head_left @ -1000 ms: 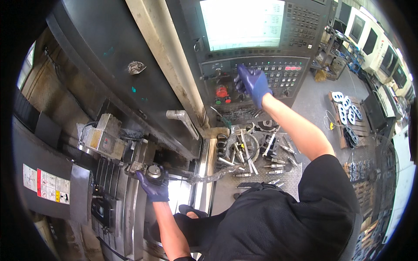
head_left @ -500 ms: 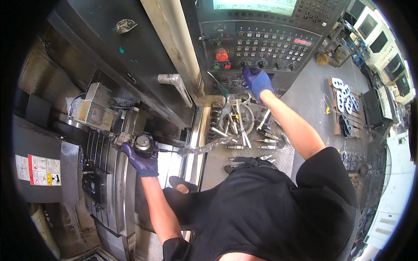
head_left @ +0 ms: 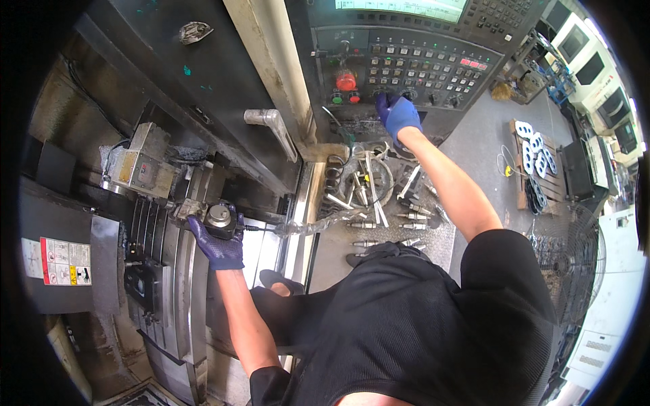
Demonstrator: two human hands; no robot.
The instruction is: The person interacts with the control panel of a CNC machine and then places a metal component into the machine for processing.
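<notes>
- Grey workshop floor (head_left: 467, 176) spreads to the right, with one wooden pallet (head_left: 552, 179) bearing about five pale metal plates (head_left: 528, 157) with holes, and one large fan (head_left: 565, 254) nearer the person.
- One big machine fills the left side; its dark door (head_left: 203, 74) carries one pale handle (head_left: 271, 125), and one warning label (head_left: 66, 262) sits low on its far left.
- Two hands show, both in purple-blue gloves.
- Left hand (head_left: 222, 250): thumb and fingers wrap one black handheld box (head_left: 222, 232), which sits beside the machine's metal parts with its single round silver dial (head_left: 219, 214) facing up. One cable (head_left: 298, 227) leaves its right side.
- Right hand (head_left: 401, 115): curled against the lower edge of one control panel (head_left: 420, 71), below the rows of buttons. Its fingertips are partly hidden, so whether they pinch a knob cannot be told.
- Left of that hand are one large red knob (head_left: 346, 82), one green button (head_left: 336, 99) and one small red button (head_left: 354, 99).
- One lit screen (head_left: 406, 7) shows above.
- At least four metal tool holders (head_left: 414, 216) lie below the panel.
</notes>
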